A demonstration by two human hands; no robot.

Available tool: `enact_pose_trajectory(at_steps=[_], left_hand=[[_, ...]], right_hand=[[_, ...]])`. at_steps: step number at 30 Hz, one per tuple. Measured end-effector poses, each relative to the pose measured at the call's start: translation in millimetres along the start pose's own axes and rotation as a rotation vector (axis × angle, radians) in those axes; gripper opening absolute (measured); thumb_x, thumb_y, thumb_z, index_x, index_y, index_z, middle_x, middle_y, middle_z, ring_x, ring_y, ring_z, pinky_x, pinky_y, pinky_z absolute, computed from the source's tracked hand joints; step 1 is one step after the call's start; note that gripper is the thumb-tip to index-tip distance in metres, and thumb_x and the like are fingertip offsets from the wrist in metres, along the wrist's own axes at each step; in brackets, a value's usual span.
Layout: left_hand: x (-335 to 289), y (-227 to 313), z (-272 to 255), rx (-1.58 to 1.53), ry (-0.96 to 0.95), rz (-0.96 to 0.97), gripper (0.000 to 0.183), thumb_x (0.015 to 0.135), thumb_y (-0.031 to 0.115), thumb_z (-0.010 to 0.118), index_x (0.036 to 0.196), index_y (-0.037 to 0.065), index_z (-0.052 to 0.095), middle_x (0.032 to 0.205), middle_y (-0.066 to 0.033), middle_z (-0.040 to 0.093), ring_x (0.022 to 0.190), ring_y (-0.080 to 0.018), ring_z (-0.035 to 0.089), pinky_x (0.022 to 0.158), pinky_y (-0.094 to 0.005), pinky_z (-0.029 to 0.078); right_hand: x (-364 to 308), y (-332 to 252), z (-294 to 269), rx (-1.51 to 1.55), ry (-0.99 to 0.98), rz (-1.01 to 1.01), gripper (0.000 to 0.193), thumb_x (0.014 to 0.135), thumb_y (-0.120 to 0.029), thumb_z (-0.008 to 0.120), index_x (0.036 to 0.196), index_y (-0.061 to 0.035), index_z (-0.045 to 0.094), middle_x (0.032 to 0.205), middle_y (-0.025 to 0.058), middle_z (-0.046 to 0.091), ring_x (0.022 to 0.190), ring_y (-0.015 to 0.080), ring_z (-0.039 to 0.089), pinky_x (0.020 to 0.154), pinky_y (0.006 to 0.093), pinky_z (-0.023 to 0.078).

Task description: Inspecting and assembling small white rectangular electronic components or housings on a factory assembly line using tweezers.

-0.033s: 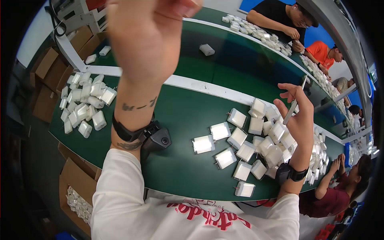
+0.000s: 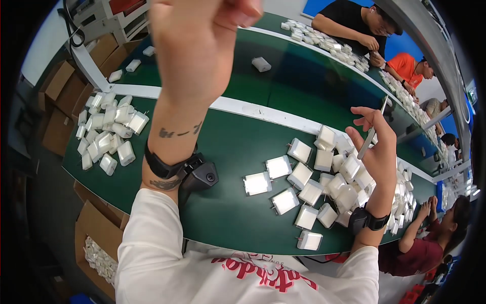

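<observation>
My left hand (image 2: 195,48) is raised over the far side of the bench, blurred and partly cut off by the top edge. Its fingers mostly lie outside the view, so what they hold is hidden. On the right, my right hand (image 2: 379,144) grips a slim, pointed silver tool (image 2: 371,138), like tweezers, with its fingers partly extended. Beneath and beside that hand lies a heap of white charger-like blocks (image 2: 347,197), some with thin metal pins. Several spread-out blocks (image 2: 257,184) lie left of the heap. Another pile of blocks (image 2: 104,126) sits at the bench's left end.
A white rail (image 2: 263,110) separates the green bench (image 2: 223,223) from a dark green belt (image 2: 298,83) carrying a lone block (image 2: 261,64). Cardboard boxes (image 2: 93,218) stand at lower left. Co-workers (image 2: 349,25) sit across and at right. A metal frame post (image 2: 430,40) slants at upper right.
My left hand and forearm have shifted slightly to the right. Another white block now shows on the belt at the far left. My right hand has hardly moved and keeps the silver tool.
</observation>
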State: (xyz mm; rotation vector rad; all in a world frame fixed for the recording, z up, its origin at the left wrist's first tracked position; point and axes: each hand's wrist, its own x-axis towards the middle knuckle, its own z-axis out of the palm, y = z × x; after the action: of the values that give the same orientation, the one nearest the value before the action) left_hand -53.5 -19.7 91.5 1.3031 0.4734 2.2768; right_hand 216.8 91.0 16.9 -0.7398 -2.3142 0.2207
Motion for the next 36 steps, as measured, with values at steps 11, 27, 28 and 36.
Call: enact_pose_trajectory(at_steps=[11,27,28,36], left_hand=[[3,-76,-16,0.399,-0.411,0.02,0.016,0.094,0.014,0.067,0.1,0.0,0.072,0.081,-0.0032,0.068,0.064,-0.0063,0.058,0.055,-0.0187,0.042],[10,-90,-29,-0.22,-1.136,-0.616,0.149,0.05,0.108,0.024,0.158,0.007,0.001,0.156,-0.0325,0.019,0.143,-0.0468,0.027,0.098,-0.0579,0.046],[9,-93,-32,-0.359,-1.104,-0.579,0.148,0.051,0.107,0.025,0.158,0.008,0.0,0.156,-0.0325,0.018,0.143,-0.0466,0.028,0.099,-0.0601,0.044],[23,-98,-52,-0.472,-0.977,-0.548,0.028,0.085,0.011,0.059,0.073,0.016,0.035,0.074,0.0008,0.04,0.063,-0.0107,0.031,0.053,-0.0266,0.026]], right_hand=[[-1,-11,-7,-0.053,-0.052,-0.029,0.029,0.078,-0.002,0.076,0.1,-0.0003,0.057,0.084,0.0101,0.06,0.075,0.0258,0.059,0.07,0.0334,0.049],[-3,-14,-6,0.064,0.041,-0.005,0.041,0.08,0.016,0.048,0.116,0.0002,0.057,0.09,0.0131,0.058,0.083,0.03,0.062,0.075,0.0345,0.05],[-3,-13,-5,0.054,0.045,-0.017,0.041,0.08,0.016,0.049,0.116,0.0001,0.057,0.089,0.0129,0.058,0.083,0.0299,0.062,0.074,0.0347,0.05],[-4,-17,-9,0.03,0.01,-0.028,0.04,0.08,0.017,0.05,0.116,-0.0002,0.057,0.09,0.0126,0.058,0.081,0.0295,0.061,0.074,0.0346,0.05]])
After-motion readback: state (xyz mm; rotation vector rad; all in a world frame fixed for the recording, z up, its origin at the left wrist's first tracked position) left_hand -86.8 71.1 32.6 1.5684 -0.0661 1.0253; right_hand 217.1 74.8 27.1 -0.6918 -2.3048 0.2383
